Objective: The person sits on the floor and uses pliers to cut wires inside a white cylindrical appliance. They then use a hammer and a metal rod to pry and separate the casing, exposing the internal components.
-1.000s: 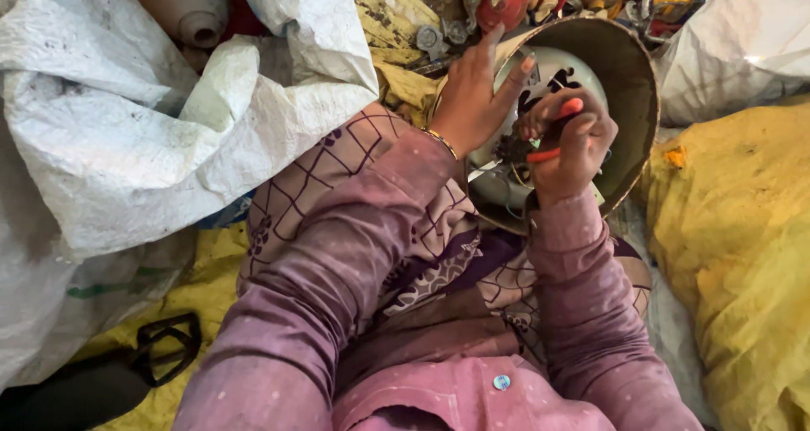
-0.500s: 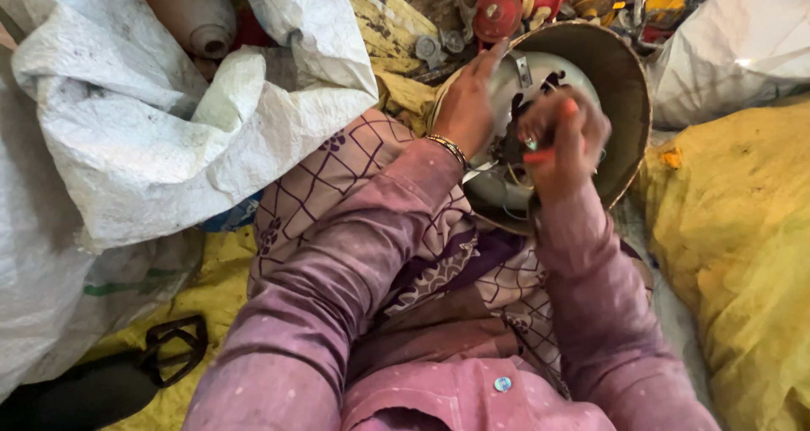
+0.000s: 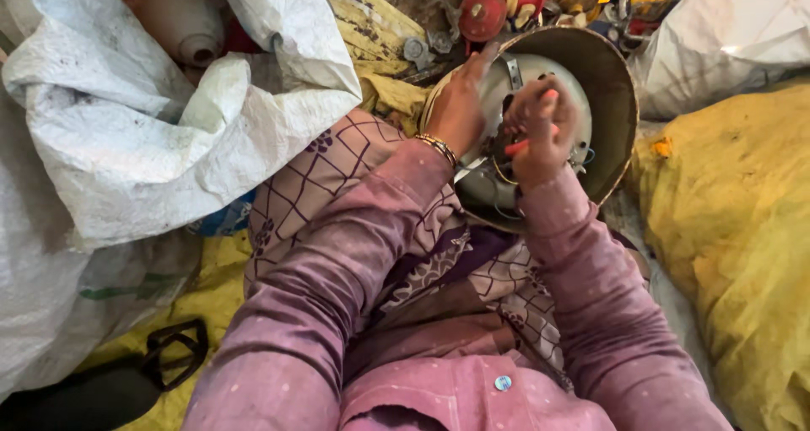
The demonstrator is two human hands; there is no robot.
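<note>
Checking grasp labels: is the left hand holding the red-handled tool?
No: the red-handled tool sits in the right hand, while the left hand rests on the round metal pan.

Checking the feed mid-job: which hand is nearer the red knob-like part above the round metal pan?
Left. The left hand rests on the pan's upper left rim, just below the red part. The right hand, gripping an orange-handled tool, sits lower at the pan's centre.
</note>
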